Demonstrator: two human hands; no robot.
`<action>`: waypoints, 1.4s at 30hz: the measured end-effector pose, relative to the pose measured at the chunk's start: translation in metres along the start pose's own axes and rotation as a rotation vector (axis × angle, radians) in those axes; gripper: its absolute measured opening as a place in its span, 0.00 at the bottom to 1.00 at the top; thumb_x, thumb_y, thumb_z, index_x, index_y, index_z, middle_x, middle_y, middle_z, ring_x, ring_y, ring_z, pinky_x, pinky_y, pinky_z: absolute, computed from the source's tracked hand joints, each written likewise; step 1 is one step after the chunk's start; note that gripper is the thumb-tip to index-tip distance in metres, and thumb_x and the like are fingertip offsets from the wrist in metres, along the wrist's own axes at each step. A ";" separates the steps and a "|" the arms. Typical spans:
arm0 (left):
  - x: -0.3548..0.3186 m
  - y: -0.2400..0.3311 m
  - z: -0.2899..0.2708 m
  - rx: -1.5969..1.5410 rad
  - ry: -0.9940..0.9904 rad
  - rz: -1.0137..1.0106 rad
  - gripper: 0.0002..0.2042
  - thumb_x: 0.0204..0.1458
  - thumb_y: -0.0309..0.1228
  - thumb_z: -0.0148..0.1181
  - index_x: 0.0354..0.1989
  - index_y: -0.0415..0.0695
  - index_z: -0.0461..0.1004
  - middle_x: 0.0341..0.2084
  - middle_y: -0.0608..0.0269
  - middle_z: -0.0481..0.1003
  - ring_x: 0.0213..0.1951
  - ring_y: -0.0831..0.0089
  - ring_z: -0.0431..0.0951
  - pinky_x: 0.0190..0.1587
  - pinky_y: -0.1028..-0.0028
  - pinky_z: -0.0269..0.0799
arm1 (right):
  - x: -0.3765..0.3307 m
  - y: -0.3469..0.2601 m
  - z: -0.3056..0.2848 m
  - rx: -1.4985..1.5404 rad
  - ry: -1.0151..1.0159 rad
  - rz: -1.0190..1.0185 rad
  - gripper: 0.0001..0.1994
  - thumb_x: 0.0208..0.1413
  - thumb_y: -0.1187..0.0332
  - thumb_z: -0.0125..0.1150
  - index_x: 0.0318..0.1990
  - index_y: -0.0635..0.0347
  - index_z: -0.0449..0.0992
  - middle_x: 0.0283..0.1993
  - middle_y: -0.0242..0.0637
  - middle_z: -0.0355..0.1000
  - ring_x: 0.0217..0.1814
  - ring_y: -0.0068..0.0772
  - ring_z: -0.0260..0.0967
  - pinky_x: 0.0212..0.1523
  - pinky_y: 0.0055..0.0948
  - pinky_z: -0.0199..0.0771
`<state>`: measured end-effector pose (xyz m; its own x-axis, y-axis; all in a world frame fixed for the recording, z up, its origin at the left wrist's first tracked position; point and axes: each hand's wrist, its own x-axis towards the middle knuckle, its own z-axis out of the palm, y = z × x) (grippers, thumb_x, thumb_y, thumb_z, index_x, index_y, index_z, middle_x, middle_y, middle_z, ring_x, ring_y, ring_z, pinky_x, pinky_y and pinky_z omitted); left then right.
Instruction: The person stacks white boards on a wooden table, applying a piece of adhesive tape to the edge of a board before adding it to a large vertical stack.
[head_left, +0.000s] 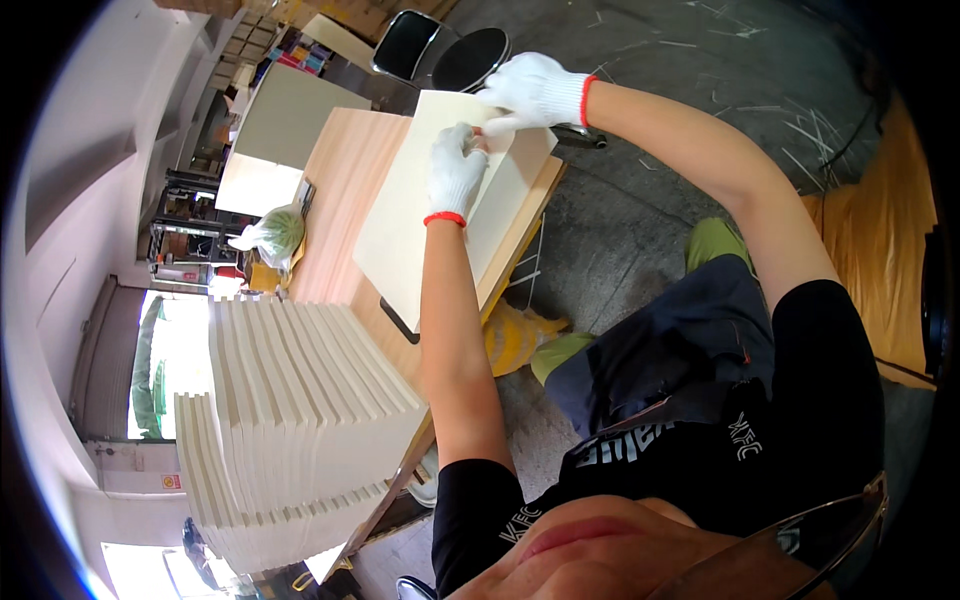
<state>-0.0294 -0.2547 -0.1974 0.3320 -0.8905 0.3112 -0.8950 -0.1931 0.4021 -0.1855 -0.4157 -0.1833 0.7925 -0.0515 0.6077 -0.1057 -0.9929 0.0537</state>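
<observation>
A large cream sheet, stiff like card, lies on the wooden table; a narrower cream panel runs along its right side. My left hand, in a white knitted glove with a red cuff, is over the sheet's far part. Its fingers are curled together, and bare fingertips show at the glove's end; what they pinch, if anything, is hidden. My right hand, gloved alike, reaches in from the right over the sheet's far corner. Its fingers and thumb are apart, close to the left fingertips.
Tall stacks of cream boards stand near left on the wooden table. Beyond them sits a plastic bag with something green. A black round stool and a chair are past the far end. Scraps litter the floor.
</observation>
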 end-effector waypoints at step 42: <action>-0.012 0.027 0.003 -0.400 -0.012 -0.073 0.18 0.55 0.25 0.62 0.56 0.46 0.74 0.29 0.66 0.72 0.30 0.80 0.68 0.31 0.76 0.65 | -0.023 -0.026 0.060 0.540 0.389 0.498 0.22 0.66 0.45 0.40 0.40 0.52 0.75 0.32 0.43 0.74 0.37 0.49 0.74 0.39 0.45 0.70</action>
<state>-0.0583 -0.2503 -0.1936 0.3851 -0.8854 0.2603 -0.6817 -0.0828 0.7269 -0.1648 -0.3955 -0.2458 0.4546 -0.5563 0.6957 -0.0075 -0.7834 -0.6215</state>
